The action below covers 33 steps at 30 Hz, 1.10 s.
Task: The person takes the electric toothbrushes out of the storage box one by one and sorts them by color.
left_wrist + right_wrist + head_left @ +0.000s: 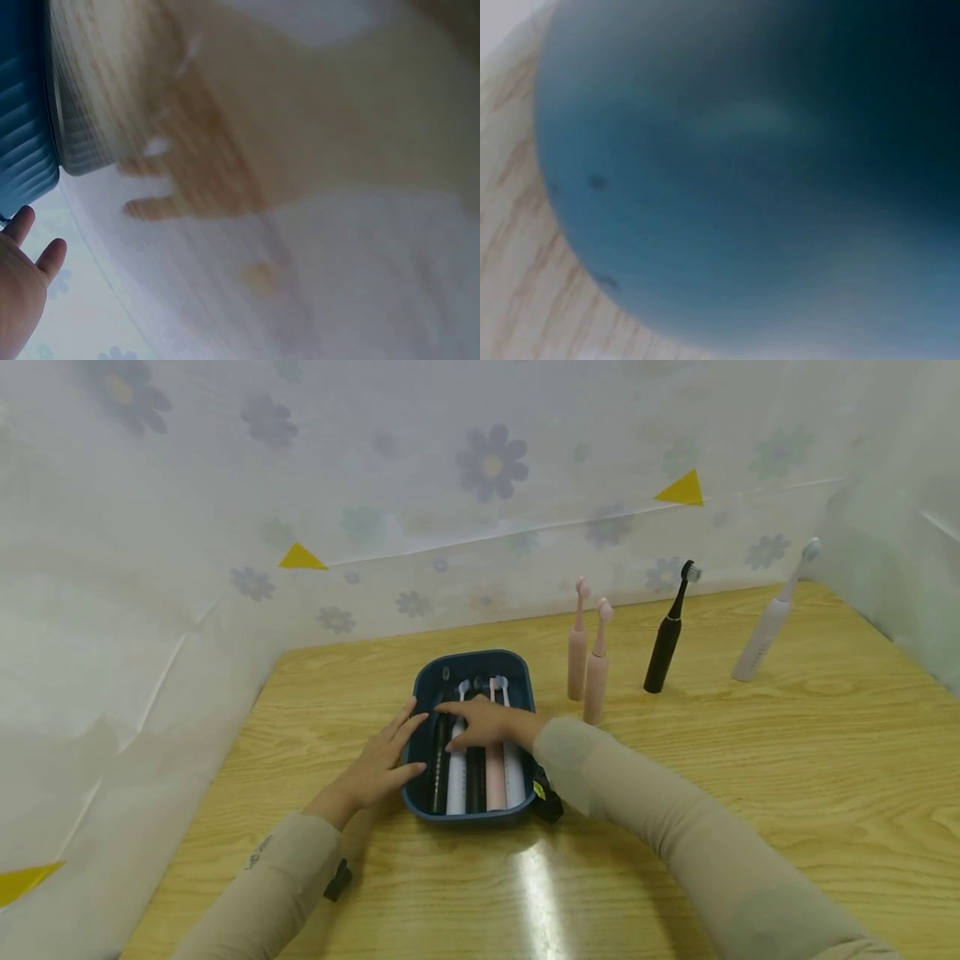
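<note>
A dark blue bin (480, 662) stands on the table with electric toothbrushes lying side by side in it: a black toothbrush (440, 772), a white toothbrush (457, 785), another black toothbrush (476, 785), a pink toothbrush (495, 781) and a second white toothbrush (513, 781). My right hand (483, 724) reaches over the bin's right side, its fingers spread above the leftmost toothbrushes. Along the bin's left rim, my left hand (378, 764) rests with straight, parted fingers. In the left wrist view, that hand (19, 296) is beside the ribbed bin wall (26, 105). Only blurred blue bin wall (667, 210) fills the right wrist view.
Right of the bin, two pink toothbrushes (576, 664) (596, 685), a black toothbrush (662, 656) and a pale toothbrush (761, 639) stand upright on the wooden table (750, 777). A flowered sheet (420, 485) with yellow triangles hangs behind.
</note>
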Each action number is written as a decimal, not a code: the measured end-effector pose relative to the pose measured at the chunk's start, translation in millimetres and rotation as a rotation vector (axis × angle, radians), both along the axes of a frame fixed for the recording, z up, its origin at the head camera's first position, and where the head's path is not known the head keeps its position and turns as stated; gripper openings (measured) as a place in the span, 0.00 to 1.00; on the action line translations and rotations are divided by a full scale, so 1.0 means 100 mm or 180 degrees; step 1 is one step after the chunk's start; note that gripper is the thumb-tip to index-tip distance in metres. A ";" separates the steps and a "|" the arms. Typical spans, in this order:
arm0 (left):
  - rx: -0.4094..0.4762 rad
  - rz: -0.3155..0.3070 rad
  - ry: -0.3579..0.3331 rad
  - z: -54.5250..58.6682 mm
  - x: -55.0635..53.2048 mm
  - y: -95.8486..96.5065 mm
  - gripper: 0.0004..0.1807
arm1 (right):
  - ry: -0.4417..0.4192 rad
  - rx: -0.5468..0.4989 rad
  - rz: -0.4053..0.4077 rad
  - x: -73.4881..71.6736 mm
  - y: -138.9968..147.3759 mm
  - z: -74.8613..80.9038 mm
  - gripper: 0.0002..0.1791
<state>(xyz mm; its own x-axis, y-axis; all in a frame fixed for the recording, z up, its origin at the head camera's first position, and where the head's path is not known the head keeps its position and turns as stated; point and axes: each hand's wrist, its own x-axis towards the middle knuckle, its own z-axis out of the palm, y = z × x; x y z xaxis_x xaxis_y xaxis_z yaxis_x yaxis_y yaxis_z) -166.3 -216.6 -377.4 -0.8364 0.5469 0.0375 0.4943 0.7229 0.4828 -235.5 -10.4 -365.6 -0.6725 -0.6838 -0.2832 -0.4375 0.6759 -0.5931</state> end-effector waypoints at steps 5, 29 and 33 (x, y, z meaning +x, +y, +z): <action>-0.0012 -0.0005 -0.0005 0.00 -0.01 -0.01 0.35 | -0.0030 -0.0046 -0.0048 0.01 0.00 0.01 0.38; 0.0000 0.0006 0.0011 0.00 -0.01 -0.03 0.35 | 0.0052 -0.0749 -0.0260 0.06 0.09 0.05 0.34; 0.0011 0.0010 -0.0006 -0.01 -0.02 -0.03 0.35 | 0.0021 -0.0968 -0.0362 0.09 0.11 0.07 0.32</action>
